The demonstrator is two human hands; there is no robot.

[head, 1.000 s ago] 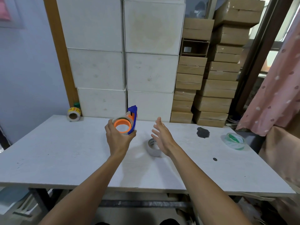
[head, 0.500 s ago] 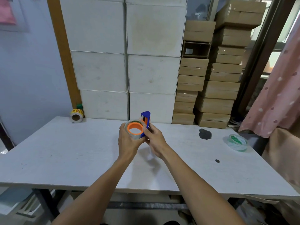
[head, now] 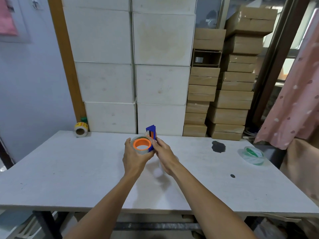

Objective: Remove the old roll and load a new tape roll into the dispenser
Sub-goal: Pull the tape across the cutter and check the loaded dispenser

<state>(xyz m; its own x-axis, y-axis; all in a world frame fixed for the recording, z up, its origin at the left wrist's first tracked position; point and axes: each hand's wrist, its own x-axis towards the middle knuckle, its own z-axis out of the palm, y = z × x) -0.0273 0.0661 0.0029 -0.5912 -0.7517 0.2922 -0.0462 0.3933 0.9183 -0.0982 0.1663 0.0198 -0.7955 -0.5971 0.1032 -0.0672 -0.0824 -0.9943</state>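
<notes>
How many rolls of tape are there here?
3 show: a clear roll on the dispenser in both hands, a yellow-labelled roll far left, a green roll right. The arms may hide another.

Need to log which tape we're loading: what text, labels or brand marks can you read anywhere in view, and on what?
Nothing reads clearly.
Roll with yellow label, far left of table: red print, too blurred.
Green-cored roll, right: white marks, too small.
Dispenser and its clear roll: no print visible.
Cardboard boxes: none visible.

No legible text anywhere (roll labels too blurred)
</notes>
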